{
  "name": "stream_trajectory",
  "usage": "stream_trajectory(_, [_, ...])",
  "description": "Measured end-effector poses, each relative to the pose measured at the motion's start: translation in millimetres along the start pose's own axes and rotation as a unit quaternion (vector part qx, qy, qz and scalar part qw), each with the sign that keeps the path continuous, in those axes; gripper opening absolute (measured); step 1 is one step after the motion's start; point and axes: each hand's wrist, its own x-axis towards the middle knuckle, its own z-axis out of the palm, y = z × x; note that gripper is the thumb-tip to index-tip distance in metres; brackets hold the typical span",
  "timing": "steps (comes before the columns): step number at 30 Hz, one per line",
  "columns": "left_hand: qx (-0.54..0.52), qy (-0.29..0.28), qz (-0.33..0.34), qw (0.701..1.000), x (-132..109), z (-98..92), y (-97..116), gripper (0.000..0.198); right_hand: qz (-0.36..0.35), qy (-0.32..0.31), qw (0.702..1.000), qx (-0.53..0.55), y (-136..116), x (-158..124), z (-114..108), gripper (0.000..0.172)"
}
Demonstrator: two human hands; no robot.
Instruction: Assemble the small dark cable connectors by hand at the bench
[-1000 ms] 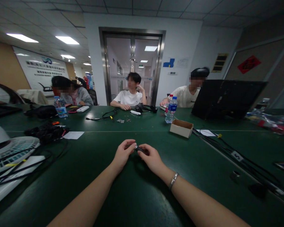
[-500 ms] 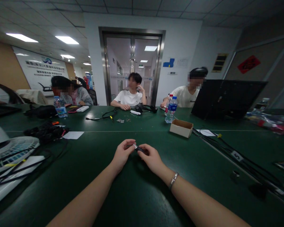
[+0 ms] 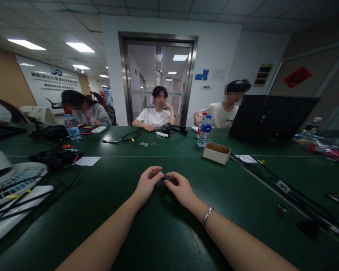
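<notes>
A small dark, rod-like object point(image 3: 166, 177) with a silvery end is held above the green table between my two hands; its exact kind is too small to make out. My right hand point(image 3: 183, 187) is closed on its dark part, thumb and fingers pinching it from the right. From the left, my left hand point(image 3: 146, 183) pinches at the silvery end, with the thumb over it and the index finger stretched above. A metal bracelet point(image 3: 208, 216) circles my right wrist.
An open cardboard box point(image 3: 217, 153) and water bottles point(image 3: 205, 131) stand beyond my hands, right of centre. Black cables point(image 3: 271, 178) run along the right. At left are a white fan point(image 3: 19, 180) and dark gear point(image 3: 55, 157). Several people sit across the table point(image 3: 121, 226).
My left thumb now covers more of the silvery end. Both hands stay in nearly the same place. The person opposite has turned their head; the one at right has moved a hand.
</notes>
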Motion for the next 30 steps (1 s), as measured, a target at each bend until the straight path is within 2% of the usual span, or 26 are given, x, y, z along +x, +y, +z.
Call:
stream_trajectory(17, [-0.033, 0.007, 0.0, 0.999, 6.8, -2.2, -9.5, 0.035, -0.004, 0.002, 1.0, 0.005, 5.5, 1.6, 1.2, 0.019])
stream_trajectory(22, [0.011, -0.006, 0.02, 1.0, 2.9, -2.6, -6.1, 0.036, -0.007, -0.001, 1.0, 0.005, 3.4, 1.1, 0.5, 0.019])
stream_trajectory(30, [-0.011, 0.004, 0.011, 1.0, 1.3, -0.7, -2.6, 0.033, 0.004, 0.007, 1.0, 0.014, -0.3, 0.0, 0.5, 0.019])
